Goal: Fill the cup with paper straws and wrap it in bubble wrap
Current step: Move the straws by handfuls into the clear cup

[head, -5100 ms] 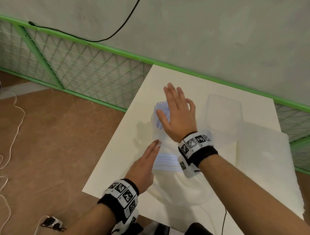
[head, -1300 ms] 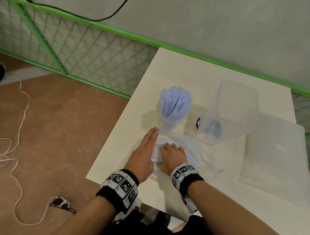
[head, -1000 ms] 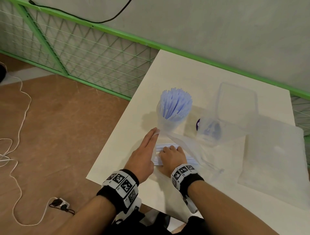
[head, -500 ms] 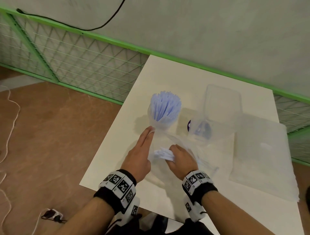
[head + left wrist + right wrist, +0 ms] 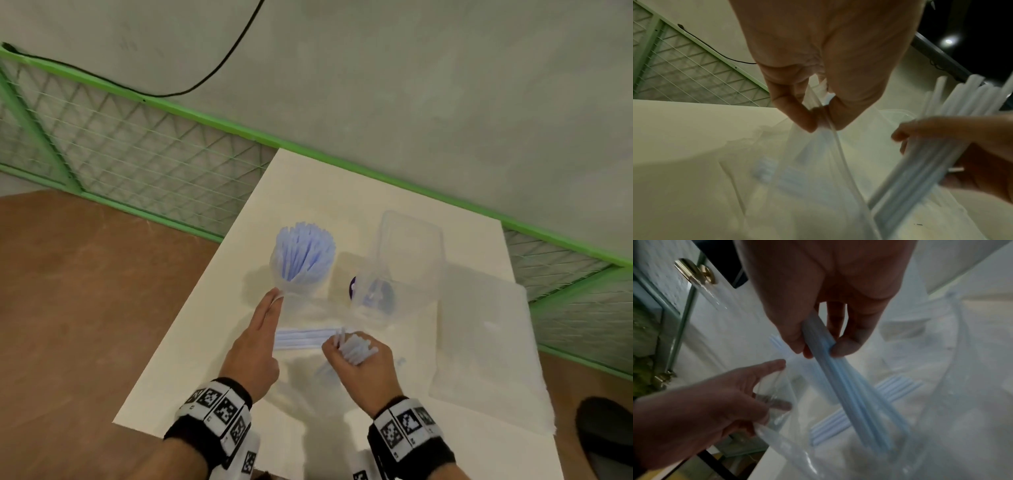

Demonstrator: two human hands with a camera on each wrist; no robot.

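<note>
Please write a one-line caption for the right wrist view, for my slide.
Right hand grips a bundle of pale blue straws over a clear plastic bag whose edge the left hand pinches.

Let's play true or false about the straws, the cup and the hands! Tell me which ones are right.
1. The right hand grips a bunch of straws. True.
2. The cup is empty. False: it stands full of straws.
3. The left hand pinches the edge of the clear plastic bag. True.
4. The cup lies on its side. False: it stands upright on the table.
5. Some straws are left inside the bag. True.
</note>
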